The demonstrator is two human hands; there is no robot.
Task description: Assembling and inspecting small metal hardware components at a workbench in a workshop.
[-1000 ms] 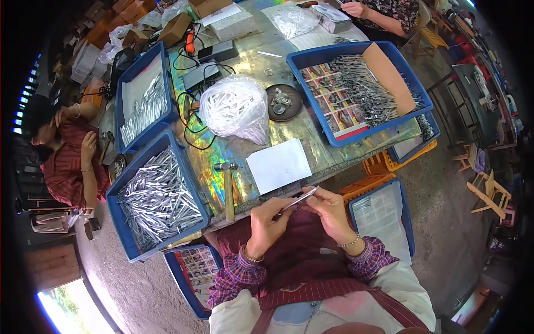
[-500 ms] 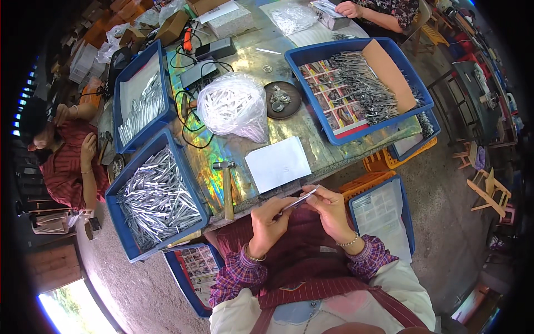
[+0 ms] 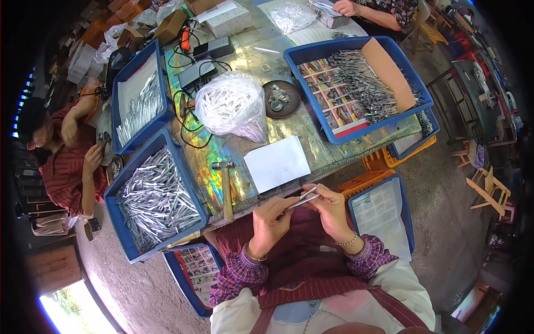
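Observation:
Both my hands meet just off the table's near edge, fingers pinched. Between them is a slim silver metal piece (image 3: 303, 202), long and narrow, and its two strips look spread in a narrow V like tweezers. My left hand (image 3: 271, 218) grips its lower left end. My right hand (image 3: 330, 214) pinches the upper right part, with fingertips covering some of it. Just beyond my fingers, a stack of white paper (image 3: 277, 165) lies on the table. Left of the paper is a hammer (image 3: 227, 192) with a wooden handle. A blue tray (image 3: 204, 214) to the left is heaped with similar silver pieces.
A clear bag of pale strips (image 3: 231, 106) and a dark round dish (image 3: 288, 108) stand mid-table. Blue trays of metal pieces sit at right (image 3: 356, 136) and back left (image 3: 115, 111). Cables (image 3: 183, 131) run near the bag. Co-workers sit at left (image 3: 72, 161) and far right (image 3: 384, 16).
The metal piece has turned slightly in my fingers and now shows two separate strips. My hands stay nearly in place. The co-worker at left has moved their hands.

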